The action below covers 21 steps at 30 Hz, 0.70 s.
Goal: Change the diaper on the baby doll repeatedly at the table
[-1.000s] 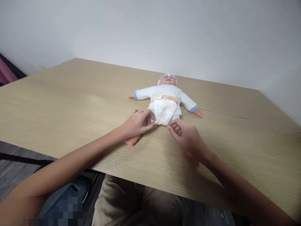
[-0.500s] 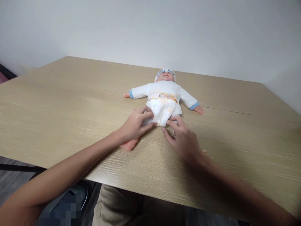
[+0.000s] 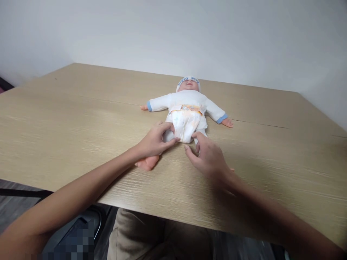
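A baby doll (image 3: 187, 97) lies on its back, arms spread, in a white long-sleeved top with blue cuffs and a white cap with blue lettering. Around its hips is a white diaper (image 3: 185, 124) with an orange patterned waistband. My left hand (image 3: 157, 141) is curved over the leg at the left, thumb and finger apart, tips touching the diaper's edge there. On the other side my right hand (image 3: 207, 155) has its index fingertip at the diaper's edge, the thumb apart from it. The doll's foot (image 3: 148, 163) shows below my left wrist; my right hand hides most of the other leg.
The wooden table (image 3: 89, 130) has a seam running across it behind the hands. A white wall (image 3: 173, 36) rises at its far side. Under the near edge are my lap in beige trousers (image 3: 132, 234) and a dark object at the lower left, partly pixelated.
The view has shifted slightly, moving the doll a little up and left in the picture. My right-hand fingers have drawn back slightly, showing more of the white leg. Both hands stay by the diaper.
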{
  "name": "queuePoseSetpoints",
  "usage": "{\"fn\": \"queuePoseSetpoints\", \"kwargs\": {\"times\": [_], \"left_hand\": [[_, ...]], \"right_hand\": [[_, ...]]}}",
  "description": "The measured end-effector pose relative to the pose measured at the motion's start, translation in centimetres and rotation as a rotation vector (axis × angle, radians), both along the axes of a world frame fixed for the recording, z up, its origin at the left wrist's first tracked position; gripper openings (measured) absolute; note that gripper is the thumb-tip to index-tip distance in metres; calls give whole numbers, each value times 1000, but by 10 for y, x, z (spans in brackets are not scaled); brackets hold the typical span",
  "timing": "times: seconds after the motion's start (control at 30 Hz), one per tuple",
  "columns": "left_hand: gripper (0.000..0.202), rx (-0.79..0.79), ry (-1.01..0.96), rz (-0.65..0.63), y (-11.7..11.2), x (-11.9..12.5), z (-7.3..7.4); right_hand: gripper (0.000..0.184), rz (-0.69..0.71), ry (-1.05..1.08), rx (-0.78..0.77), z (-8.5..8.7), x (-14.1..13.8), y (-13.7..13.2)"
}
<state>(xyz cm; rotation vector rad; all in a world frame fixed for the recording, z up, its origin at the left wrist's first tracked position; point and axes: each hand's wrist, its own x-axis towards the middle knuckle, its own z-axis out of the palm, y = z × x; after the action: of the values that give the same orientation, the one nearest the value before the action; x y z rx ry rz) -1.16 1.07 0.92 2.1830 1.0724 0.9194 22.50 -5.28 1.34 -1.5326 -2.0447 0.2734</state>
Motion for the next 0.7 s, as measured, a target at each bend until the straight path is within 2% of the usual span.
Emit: {"fn": "queuePoseSetpoints", "kwargs": {"times": [0.1, 0.3, 0.43, 0.7], "left_hand": [[28, -77, -74, 8, 2, 0, -4], [47, -306, -384, -25, 12, 1, -14], [57, -389, -500, 11, 13, -1, -16], [56, -516, -519, 92, 5, 0, -14]], "right_hand": [[25, -50, 107, -49, -2, 0, 3], [39, -110, 376, -49, -1, 4, 9], [34, -152, 328, -10, 3, 13, 10], [27, -148, 310, -20, 8, 18, 8]]}}
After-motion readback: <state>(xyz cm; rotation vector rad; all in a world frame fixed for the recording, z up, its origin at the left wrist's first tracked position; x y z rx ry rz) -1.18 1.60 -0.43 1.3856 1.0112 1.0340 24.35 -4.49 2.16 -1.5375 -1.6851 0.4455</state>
